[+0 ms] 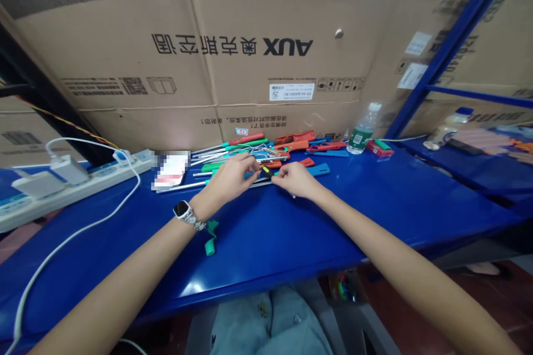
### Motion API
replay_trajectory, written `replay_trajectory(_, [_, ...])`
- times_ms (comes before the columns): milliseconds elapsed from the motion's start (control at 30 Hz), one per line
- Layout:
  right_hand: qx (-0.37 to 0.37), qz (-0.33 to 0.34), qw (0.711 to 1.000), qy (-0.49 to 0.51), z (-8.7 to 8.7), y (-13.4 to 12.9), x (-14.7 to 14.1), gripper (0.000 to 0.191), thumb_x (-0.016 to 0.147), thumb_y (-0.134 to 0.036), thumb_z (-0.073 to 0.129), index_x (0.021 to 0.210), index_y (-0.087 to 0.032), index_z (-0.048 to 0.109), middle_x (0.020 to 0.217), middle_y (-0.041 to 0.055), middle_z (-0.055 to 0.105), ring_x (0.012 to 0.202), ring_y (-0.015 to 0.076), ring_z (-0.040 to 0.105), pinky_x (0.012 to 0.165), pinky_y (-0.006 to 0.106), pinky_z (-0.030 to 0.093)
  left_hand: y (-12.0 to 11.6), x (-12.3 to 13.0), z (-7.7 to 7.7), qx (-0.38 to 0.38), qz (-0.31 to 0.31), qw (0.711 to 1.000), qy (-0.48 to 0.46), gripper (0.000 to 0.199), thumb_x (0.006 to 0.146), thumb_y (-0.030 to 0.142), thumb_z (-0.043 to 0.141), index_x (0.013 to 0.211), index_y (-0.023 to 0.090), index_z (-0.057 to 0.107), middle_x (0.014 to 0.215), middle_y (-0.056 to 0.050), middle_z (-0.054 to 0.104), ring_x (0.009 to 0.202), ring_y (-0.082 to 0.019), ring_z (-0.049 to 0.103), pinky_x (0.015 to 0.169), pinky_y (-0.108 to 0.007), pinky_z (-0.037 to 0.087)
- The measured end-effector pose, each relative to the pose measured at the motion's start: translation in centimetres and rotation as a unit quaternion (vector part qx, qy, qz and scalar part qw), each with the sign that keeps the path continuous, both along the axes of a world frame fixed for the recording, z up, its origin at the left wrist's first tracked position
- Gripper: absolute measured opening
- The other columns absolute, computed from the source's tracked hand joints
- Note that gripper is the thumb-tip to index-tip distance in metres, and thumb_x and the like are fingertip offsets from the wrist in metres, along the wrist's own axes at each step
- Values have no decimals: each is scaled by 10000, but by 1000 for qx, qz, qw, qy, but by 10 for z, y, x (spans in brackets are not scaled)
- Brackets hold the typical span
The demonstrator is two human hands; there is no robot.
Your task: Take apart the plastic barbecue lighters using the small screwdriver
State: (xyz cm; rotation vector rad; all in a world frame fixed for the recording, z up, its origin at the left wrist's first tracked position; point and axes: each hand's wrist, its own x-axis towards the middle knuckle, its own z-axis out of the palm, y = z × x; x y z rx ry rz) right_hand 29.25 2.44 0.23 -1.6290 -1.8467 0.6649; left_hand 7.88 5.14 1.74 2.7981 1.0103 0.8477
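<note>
Both hands are close together above the blue table [325, 227], at the near edge of a pile of coloured plastic parts and metal rods. A small black and yellow piece [266, 171] lies between their fingertips. My right hand [295, 178] is closed, thumb and finger pinched at the piece's right end. My left hand [236, 176] has its fingers curled at the piece's left side; its grip there is too small to make out. Red and orange parts [293, 145] and blue parts [318, 170] lie behind and right. A green plastic piece [210, 247] rests below my left wrist.
A water bottle [361, 136] and a small red box [380, 148] stand at the back right. On the left are a phone [172, 169], a white power strip [95, 177] with chargers, and a white cable. A large cardboard box [250, 5] rises behind the table.
</note>
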Motion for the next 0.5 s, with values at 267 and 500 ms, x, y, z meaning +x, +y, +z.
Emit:
replay_trajectory(267, [49,-113,928,352,-7,-5,19,304,791,-371,597,556,-209,492,420,-64,395,370,67,257,397,242,162,-2,24,-7,-16,-3,984,179,151,939,161,574,970,135,719,1013,-115,678,924,-242,655,798,-341,498])
replay_trajectory(500, [121,-59,928,347,-16,-9,6,320,758,-467,663,624,-215,520,448,-72,395,410,82,307,441,241,205,-17,14,4,-24,31,966,254,171,881,139,566,939,139,727,1050,-132,701,917,-245,662,793,-341,483])
